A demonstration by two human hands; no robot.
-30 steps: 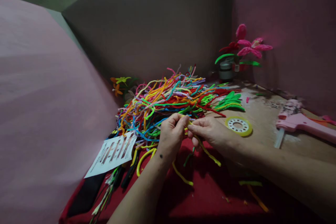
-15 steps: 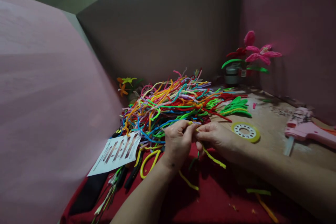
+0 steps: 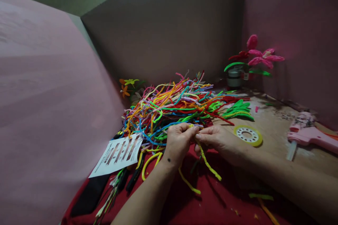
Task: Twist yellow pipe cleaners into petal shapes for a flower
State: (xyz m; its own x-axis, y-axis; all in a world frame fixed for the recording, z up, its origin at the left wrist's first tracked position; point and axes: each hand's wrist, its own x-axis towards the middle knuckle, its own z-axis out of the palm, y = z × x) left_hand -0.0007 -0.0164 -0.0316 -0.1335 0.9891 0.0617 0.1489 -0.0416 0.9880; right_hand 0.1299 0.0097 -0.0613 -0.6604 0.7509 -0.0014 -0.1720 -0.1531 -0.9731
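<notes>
My left hand pinches a yellow pipe cleaner between thumb and forefinger. Close against it, my right hand is closed with its fingertips on the same yellow stem. One yellow end hangs below the right fingers, and another yellow length droops beneath the left hand. A bit of pale purple shows above the pinching fingertips; whether it belongs to the held piece I cannot tell. Just behind both hands lies a large heap of multicoloured pipe cleaners.
Green pipe-cleaner leaves, a yellow tape roll and a pink glue gun lie on the right. Left are a printed paper and black-and-yellow handles. A pink flower stands behind. Red cloth covers the front.
The yellow end below my right hand has swung down and left, hanging more steeply. Both hands keep their pinch close together. The whole view has shifted slightly.
</notes>
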